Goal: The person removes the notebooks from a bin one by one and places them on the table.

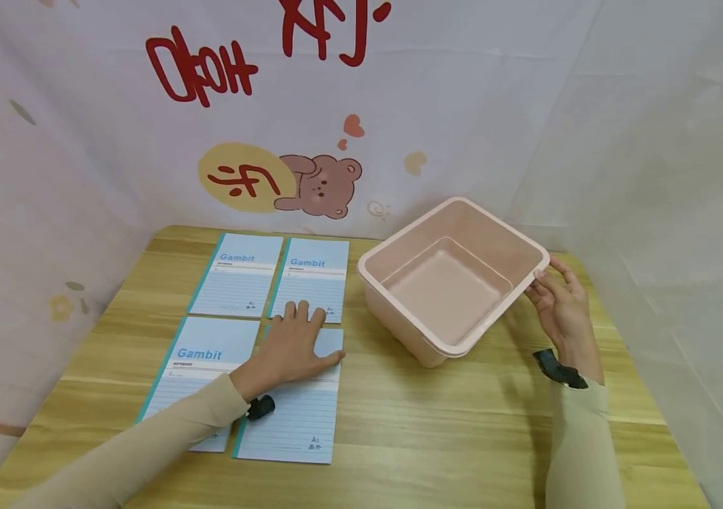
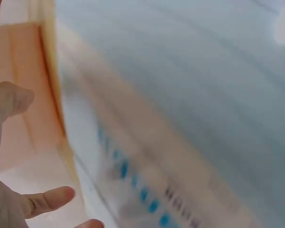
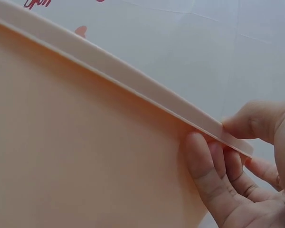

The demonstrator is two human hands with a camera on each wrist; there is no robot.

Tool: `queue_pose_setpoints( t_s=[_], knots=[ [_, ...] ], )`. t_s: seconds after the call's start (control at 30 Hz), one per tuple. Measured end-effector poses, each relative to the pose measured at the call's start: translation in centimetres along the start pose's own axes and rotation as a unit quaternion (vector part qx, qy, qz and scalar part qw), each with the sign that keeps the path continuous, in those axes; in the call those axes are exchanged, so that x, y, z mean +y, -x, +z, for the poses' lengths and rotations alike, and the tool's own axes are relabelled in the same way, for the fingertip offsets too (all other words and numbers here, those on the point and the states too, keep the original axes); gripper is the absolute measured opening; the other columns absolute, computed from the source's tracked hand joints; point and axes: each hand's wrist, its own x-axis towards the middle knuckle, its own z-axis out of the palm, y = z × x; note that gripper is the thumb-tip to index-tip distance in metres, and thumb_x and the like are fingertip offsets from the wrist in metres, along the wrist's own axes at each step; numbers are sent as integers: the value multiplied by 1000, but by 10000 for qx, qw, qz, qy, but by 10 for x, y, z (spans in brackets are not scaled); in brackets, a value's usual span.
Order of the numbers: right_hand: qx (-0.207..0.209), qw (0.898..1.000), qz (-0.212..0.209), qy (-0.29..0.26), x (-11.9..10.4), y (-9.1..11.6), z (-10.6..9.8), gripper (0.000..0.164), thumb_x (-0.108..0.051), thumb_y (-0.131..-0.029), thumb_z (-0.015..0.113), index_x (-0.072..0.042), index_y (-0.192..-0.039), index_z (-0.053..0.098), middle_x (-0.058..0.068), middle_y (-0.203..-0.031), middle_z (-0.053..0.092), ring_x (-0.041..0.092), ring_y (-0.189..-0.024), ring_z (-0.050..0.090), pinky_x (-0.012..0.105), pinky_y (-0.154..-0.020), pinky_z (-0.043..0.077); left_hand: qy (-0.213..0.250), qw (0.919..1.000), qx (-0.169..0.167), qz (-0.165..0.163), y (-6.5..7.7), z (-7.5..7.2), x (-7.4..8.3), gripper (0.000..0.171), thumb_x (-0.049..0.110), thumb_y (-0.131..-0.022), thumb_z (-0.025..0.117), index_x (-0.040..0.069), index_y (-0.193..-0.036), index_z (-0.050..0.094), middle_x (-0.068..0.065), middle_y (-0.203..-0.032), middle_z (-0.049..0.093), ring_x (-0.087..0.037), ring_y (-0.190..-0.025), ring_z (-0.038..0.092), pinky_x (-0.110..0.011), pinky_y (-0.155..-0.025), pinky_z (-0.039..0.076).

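Note:
A pale pink plastic basin (image 1: 383, 311) is at the right half of the table. My right hand (image 1: 561, 304) pinches its rim near the right corner. In the right wrist view the thumb lies on top of the rim (image 3: 133, 78), with fingers curled beneath it. Four-cornered on the left lie several light blue Gambit notebooks, two at the back, the back right notebook (image 1: 313, 272) among them. Over the front right notebook (image 1: 287, 431) my left hand (image 1: 294, 346) is spread, palm down, fingertips reaching the lower edge of the one behind. It partly hides the front right cover.
The back left notebook (image 1: 237, 276) and front left notebook (image 1: 205, 360) complete the group on the wooden table (image 1: 412, 438). A white printed curtain (image 1: 463, 106) closes off the back, and plain cloth (image 1: 673, 212) hangs along the right side.

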Motion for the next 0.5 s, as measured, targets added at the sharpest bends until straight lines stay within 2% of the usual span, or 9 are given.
queue_pose_setpoints(
  t_s=[0.1, 0.17, 0.23, 0.3, 0.33, 0.37, 0.43, 0.5],
  knots=[
    [45, 9985, -17, 546, -3, 1, 0, 51, 5, -101, 54, -7, -146, 34, 10, -108, 68, 18, -83, 72, 28, -77, 61, 163, 9995, 222, -129, -5, -7, -6, 73, 71, -86, 64, 9, -125, 58, -12, -103, 50, -31, -96, 45, -44, -72, 40],
    [50, 9937, -36, 1117, -6, 2, -1, 52, 1, -101, 58, -7, -148, 36, 7, -104, 70, 16, -83, 71, 28, -76, 62, 415, 9979, 370, -317, -9, -13, -13, 72, 67, -86, 67, 9, -127, 58, -14, -106, 51, -32, -100, 46, -47, -75, 41],
    [-4, 9826, -60, 1859, -9, 3, -6, 55, -4, -101, 61, -8, -150, 37, 3, -102, 69, 14, -84, 70, 28, -76, 62, 656, 9951, 541, -507, -12, -19, -21, 74, 66, -87, 67, 9, -132, 56, -16, -113, 52, -35, -105, 47, -52, -80, 42],
    [-99, 9590, -117, 2828, -13, 5, -11, 58, -10, -102, 62, -8, -153, 36, -1, -107, 68, 12, -88, 69, 26, -76, 62, 865, 9913, 718, -686, -13, -23, -30, 76, 64, -87, 67, 9, -137, 52, -19, -122, 51, -37, -112, 46, -58, -87, 43],
    [-130, 9390, -142, 3434, -15, 6, -13, 59, -15, -103, 62, -9, -155, 36, -1, -112, 65, 10, -91, 68, 24, -76, 61, 952, 9892, 810, -761, -14, -24, -35, 77, 63, -88, 67, 8, -140, 51, -20, -127, 50, -39, -117, 44, -61, -91, 42],
    [-171, 9147, -183, 4034, -18, 7, -15, 59, -19, -104, 60, -10, -157, 35, 0, -118, 63, 9, -94, 66, 22, -76, 60, 990, 9875, 908, -822, -14, -26, -41, 79, 63, -88, 67, 8, -142, 49, -21, -130, 49, -40, -121, 42, -64, -94, 41],
    [-163, 8531, -217, 5210, -24, 10, -18, 62, -31, -105, 58, -12, -159, 33, 5, -131, 58, 13, -105, 63, 18, -78, 57, 1008, 9844, 1123, -901, -13, -28, -53, 80, 62, -89, 65, 9, -145, 46, -22, -135, 46, -41, -126, 39, -68, -98, 38],
    [-150, 7935, -178, 6081, -31, 14, -21, 67, -41, -105, 55, -14, -161, 31, 13, -143, 52, 21, -118, 58, 18, -83, 52, 1056, 9811, 1302, -970, -11, -28, -67, 81, 61, -90, 65, 9, -148, 44, -23, -138, 44, -42, -129, 36, -70, -102, 34]
  ],
)
